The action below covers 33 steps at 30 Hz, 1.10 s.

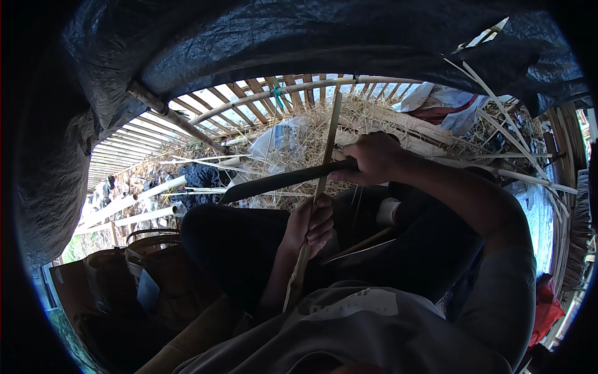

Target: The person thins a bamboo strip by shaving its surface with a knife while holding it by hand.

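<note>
My left hand (313,225) is closed around a long, narrow bamboo strip (331,134), which slants from above my lap down toward my chest. My right hand (372,161) grips a large knife (283,182) by its handle. The knife's long dark blade points left and crosses the strip just above my left fist. Blade and strip appear to touch there, though the exact contact is hard to see. Both hands are over my bent legs in dark trousers.
Dry shavings (367,118) litter the ground ahead, before a slatted bamboo fence (249,103). Cut bamboo poles (118,210) lie at left, near woven baskets (152,246). A dark tarp (299,43) hangs overhead. Thin strips (507,121) and a red bag (545,308) are at right.
</note>
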Motion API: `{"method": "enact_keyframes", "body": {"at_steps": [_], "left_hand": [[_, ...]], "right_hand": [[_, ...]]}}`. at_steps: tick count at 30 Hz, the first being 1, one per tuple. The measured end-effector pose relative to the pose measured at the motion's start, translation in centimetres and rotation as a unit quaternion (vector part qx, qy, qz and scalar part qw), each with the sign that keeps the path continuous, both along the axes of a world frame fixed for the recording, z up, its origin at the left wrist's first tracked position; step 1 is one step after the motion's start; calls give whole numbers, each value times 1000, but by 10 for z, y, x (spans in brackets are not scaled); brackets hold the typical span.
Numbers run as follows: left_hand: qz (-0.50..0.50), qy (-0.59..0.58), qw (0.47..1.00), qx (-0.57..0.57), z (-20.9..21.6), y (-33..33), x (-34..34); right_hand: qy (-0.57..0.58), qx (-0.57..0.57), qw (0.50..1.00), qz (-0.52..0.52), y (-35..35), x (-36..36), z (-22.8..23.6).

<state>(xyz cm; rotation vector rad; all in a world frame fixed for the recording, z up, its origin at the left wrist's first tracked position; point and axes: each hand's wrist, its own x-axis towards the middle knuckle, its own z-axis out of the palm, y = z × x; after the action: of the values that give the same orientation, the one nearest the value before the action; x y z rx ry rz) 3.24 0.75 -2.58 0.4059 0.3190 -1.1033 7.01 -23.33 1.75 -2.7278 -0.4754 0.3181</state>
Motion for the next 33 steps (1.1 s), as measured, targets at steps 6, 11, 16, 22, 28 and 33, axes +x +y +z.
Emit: {"method": "enact_keyframes", "body": {"at_steps": [6,11,16,22,28,33], "left_hand": [[-1,-3,1000,-17,-13,-3,5],[-27,-19,999,34,6,-1,-6],[-34,-102,990,95,24,-3,1],[-85,-261,915,296,3,-17,-1],[-131,-417,795,420,-3,-15,3],[-200,-558,652,473,-30,-9,4]], "right_hand": [[6,-8,1000,3,-15,15,-17],[-38,-99,976,-189,-74,59,-35],[3,-129,918,-375,-176,62,-37],[46,62,947,-312,-115,38,-13],[88,42,990,-106,-13,-14,-1],[83,-50,995,-29,-8,0,-15]]}}
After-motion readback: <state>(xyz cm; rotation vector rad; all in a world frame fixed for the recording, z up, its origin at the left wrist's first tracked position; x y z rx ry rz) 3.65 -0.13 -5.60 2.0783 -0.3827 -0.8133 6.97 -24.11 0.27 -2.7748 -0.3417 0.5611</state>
